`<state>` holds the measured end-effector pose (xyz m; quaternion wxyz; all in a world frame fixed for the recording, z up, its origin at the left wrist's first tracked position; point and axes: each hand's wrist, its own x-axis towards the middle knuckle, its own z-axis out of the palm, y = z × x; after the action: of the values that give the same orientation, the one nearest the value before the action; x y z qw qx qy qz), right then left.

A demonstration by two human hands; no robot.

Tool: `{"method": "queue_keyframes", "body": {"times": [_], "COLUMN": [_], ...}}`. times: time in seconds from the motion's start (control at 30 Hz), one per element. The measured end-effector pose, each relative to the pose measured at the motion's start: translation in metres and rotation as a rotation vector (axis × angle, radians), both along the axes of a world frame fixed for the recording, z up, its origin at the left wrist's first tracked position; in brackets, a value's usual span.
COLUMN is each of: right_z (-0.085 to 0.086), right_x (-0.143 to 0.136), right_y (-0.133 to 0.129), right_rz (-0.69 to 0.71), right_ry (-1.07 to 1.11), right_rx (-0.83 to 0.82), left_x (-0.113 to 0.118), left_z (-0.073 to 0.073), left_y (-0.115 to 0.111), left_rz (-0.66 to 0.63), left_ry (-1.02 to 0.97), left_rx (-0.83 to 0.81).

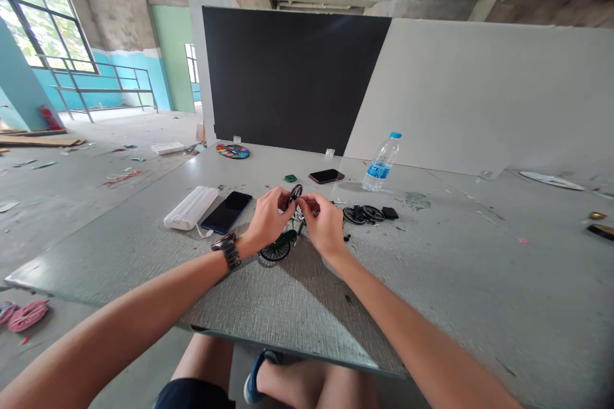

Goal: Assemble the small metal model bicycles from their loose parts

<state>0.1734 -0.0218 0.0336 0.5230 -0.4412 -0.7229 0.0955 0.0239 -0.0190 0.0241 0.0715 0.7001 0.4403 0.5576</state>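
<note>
A small green model bicycle (281, 246) stands tilted on the grey table (432, 281), its rear wheel on the surface and its front wheel (295, 192) raised. My left hand (267, 220) grips the frame near the front wheel. My right hand (325, 225) pinches a small silver part at the top of the model, close to the left fingers. A watch sits on my left wrist. Two loose black wheels (363, 213) lie just right of my right hand.
A white power bank (190, 207) and a dark phone (227, 211) lie left of my hands. Another phone (327, 176), a small green piece (290, 177), a water bottle (382, 163) and a paint palette (233, 151) lie farther back. A black board stands behind.
</note>
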Motion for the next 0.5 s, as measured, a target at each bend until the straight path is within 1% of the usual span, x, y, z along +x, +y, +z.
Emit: {"method": "queue_keyframes", "body": {"times": [0.37,0.5], "right_z": [0.0014,0.0016], "right_x": [-0.0019,-0.0004], "right_y": [-0.0019,-0.0024], "right_rz": [-0.020,-0.020], "right_ry": [0.009,-0.079], "right_rx": [-0.008,0.027], "left_x": [-0.0010,-0.0017], "left_z": [0.0017,0.0009], "left_y": [-0.0008,-0.0003], "left_rz": [-0.003,-0.004], "left_ry": [0.028,0.054], "left_rx": [0.031,0.041]}}
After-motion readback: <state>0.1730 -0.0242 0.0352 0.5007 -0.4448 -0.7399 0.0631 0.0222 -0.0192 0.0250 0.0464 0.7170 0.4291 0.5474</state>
